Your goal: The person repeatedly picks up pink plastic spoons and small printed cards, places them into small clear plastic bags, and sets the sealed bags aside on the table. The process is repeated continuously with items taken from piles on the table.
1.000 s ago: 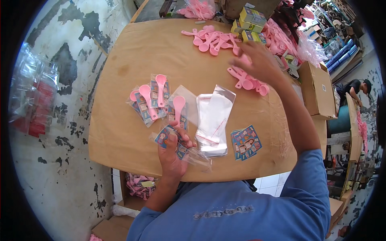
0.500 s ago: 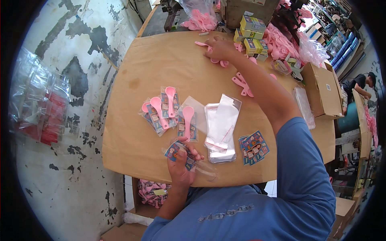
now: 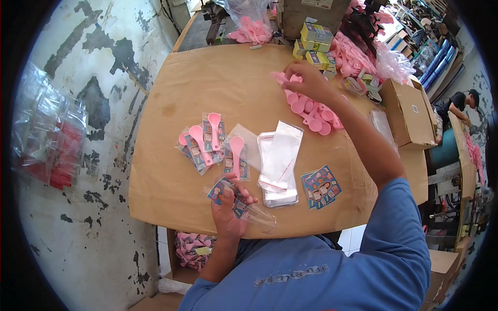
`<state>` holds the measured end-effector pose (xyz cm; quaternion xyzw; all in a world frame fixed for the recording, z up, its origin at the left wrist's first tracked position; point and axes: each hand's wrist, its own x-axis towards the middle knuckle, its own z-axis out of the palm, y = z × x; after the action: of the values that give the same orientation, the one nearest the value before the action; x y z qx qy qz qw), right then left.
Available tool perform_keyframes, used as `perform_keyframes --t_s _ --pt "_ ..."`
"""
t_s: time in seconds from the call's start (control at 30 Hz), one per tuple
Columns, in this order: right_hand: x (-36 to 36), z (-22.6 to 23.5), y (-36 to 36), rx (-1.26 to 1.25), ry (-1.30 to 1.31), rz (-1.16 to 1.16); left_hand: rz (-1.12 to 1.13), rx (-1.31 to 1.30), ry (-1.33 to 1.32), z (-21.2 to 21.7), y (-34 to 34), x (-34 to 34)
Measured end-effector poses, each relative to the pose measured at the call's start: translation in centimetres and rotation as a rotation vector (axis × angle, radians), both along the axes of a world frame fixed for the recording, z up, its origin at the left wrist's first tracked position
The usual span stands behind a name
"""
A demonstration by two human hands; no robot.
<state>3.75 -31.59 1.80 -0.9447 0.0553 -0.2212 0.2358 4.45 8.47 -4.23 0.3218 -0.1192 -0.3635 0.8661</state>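
Observation:
My left hand [image 3: 228, 215] is closed around a clear plastic bag [image 3: 262, 217] with a blue printed card [image 3: 223, 192] in it, near the table's front edge. Farther off, my right hand [image 3: 310, 82] has its fingers curled on a pink spoon [image 3: 280, 78] beside a pile of pink spoons [image 3: 313, 111]; the fingers partly hide it. Left of centre lie several bagged cards with pink spoons [image 3: 196, 133] on them, one of them a bagged spoon [image 3: 236, 150] just beyond my left hand. A stack of clear bags [image 3: 280, 166] lies mid-table, with loose printed cards [image 3: 321, 186] to its right.
Yellow boxes [image 3: 316, 39] and a heap of pink pieces [image 3: 353, 54] stand at the back right. A cardboard box [image 3: 407, 116] sits at the right edge. Beneath the table is a container of packed pink items [image 3: 192, 249]. Another person [image 3: 459, 106] works at far right.
My right hand has drawn nearer and to the right, and the spoon pile it covered now shows more, gathered closer together. My left hand keeps hold of the bag and card.

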Motion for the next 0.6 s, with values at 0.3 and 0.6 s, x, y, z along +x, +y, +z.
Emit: perform_keyframes --t_s 0.3,0.6 --pt "-7.8 2.1 3.9 0.657 -0.185 -0.037 0.145 0.048 0.019 1.9 -1.8 0.8" --pt "-17.2 -0.1 9.1 0.651 -0.076 -0.313 0.288 -0.052 0.12 3.0 -3.5 3.5"
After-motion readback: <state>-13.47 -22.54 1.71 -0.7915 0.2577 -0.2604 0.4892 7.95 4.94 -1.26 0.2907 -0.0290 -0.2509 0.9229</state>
